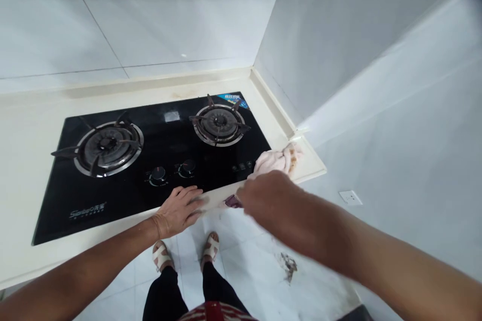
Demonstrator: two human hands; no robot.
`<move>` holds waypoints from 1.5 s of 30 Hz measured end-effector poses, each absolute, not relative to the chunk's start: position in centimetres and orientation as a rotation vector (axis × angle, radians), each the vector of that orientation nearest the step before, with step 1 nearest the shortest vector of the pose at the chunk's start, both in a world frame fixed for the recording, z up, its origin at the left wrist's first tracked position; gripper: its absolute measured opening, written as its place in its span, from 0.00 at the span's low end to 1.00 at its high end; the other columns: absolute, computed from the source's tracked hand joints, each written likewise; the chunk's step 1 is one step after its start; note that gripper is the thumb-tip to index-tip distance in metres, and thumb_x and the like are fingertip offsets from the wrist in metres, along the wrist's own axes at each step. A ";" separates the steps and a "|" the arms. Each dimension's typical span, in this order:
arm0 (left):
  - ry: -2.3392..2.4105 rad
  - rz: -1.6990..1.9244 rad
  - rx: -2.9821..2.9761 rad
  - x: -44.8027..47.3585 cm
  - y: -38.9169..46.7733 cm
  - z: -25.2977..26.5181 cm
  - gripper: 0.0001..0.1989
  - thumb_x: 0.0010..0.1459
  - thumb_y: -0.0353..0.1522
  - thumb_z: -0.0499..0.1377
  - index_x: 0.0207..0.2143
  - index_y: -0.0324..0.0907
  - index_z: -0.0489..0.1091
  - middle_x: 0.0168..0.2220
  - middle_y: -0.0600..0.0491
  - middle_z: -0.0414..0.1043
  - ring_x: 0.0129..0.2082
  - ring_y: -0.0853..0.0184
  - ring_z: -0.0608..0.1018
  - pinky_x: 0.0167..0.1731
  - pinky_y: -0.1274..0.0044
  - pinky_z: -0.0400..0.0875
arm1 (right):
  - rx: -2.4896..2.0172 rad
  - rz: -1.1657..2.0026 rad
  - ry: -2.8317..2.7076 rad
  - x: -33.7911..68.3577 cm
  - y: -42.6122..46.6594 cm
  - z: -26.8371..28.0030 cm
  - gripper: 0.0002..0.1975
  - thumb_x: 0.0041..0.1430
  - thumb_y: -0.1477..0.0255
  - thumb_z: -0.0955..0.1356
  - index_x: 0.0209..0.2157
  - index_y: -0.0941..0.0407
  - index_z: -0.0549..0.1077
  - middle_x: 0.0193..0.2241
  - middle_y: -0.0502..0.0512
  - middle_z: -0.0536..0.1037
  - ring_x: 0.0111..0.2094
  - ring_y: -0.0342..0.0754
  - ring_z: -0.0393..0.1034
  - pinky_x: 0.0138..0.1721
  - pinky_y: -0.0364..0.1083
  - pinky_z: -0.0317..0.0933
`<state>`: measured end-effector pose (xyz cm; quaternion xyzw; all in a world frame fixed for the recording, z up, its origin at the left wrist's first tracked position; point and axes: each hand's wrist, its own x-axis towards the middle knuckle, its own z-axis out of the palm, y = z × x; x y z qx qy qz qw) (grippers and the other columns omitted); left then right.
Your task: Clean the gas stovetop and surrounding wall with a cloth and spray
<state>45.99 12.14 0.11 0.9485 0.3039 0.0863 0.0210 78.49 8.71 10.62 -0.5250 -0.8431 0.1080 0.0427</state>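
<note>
My left hand (pixel 182 210) lies with its fingers stretched out on the counter's front edge, touching the black glass of the gas stove (pixel 165 145) below its knobs. My right hand (pixel 269 198) is closed in a fist at the front edge, to the right. A small dark purple object (pixel 233 201) pokes out of the fist on its left side; its kind cannot be made out. Directly behind the fist, a bunched pale pink cloth (pixel 276 161) with a brown stain lies over the stove's front right corner and the counter. Whether the fist also touches the cloth is hidden.
On the stove are two burners (pixel 220 123) with dark pan supports and two knobs (pixel 158 175). The cream counter (pixel 22 160) meets tiled walls behind and at right. A wall socket (pixel 350 197) is at right. Below, the tiled floor has a dark smear (pixel 289 267) near my feet.
</note>
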 end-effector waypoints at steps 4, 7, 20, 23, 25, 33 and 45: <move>1.021 0.388 2.822 47.6 11.9 1.0 0.16 0.63 0.37 0.55 0.51 0.43 0.71 0.54 0.45 0.71 0.56 0.54 0.68 0.52 0.61 0.59 | -2.098 0.320 -2.440 83.9 12.2 10.7 0.09 0.66 0.69 0.65 0.43 0.55 0.76 0.37 0.58 0.77 0.38 0.53 0.72 0.35 0.46 0.59; 1.147 0.488 2.662 52.5 11.6 1.9 0.17 0.63 0.37 0.55 0.53 0.42 0.68 0.48 0.46 0.72 0.49 0.56 0.71 0.49 0.62 0.62 | -2.192 0.258 -2.116 85.8 13.0 6.5 0.12 0.68 0.71 0.61 0.48 0.55 0.73 0.44 0.59 0.76 0.40 0.50 0.71 0.35 0.44 0.59; 1.221 0.232 2.725 57.4 12.7 2.3 0.32 0.55 0.24 0.59 0.61 0.49 0.61 0.61 0.47 0.64 0.55 0.56 0.69 0.53 0.64 0.66 | -1.794 0.033 -1.777 77.2 11.0 -1.7 0.14 0.65 0.68 0.64 0.50 0.55 0.72 0.49 0.62 0.70 0.51 0.57 0.63 0.52 0.57 0.60; 1.269 0.243 2.729 54.4 11.5 1.8 0.27 0.57 0.23 0.55 0.58 0.52 0.66 0.62 0.50 0.63 0.55 0.57 0.70 0.50 0.64 0.67 | -1.905 -0.129 -1.692 77.6 10.9 -2.8 0.19 0.65 0.66 0.65 0.56 0.53 0.69 0.57 0.64 0.63 0.57 0.62 0.57 0.54 0.61 0.59; 1.307 0.353 2.714 53.4 10.5 0.9 0.26 0.58 0.23 0.52 0.56 0.52 0.68 0.62 0.51 0.63 0.55 0.57 0.69 0.49 0.64 0.67 | -1.833 -0.158 -1.770 78.2 10.5 -4.1 0.17 0.66 0.68 0.64 0.56 0.53 0.69 0.57 0.63 0.63 0.60 0.60 0.55 0.58 0.59 0.58; 1.310 0.370 2.694 58.8 10.7 -0.2 0.23 0.54 0.27 0.61 0.53 0.50 0.70 0.63 0.45 0.58 0.58 0.51 0.65 0.53 0.59 0.63 | -1.759 -0.353 -1.831 87.6 11.2 -6.6 0.13 0.71 0.70 0.59 0.49 0.58 0.71 0.47 0.61 0.73 0.55 0.53 0.63 0.65 0.59 0.46; 1.099 0.181 2.788 66.3 13.6 0.8 0.32 0.52 0.26 0.63 0.60 0.49 0.62 0.62 0.44 0.61 0.55 0.52 0.68 0.52 0.61 0.65 | -2.051 -0.455 -1.772 93.3 13.6 -4.1 0.14 0.69 0.72 0.59 0.33 0.59 0.73 0.32 0.60 0.71 0.39 0.54 0.61 0.45 0.50 0.54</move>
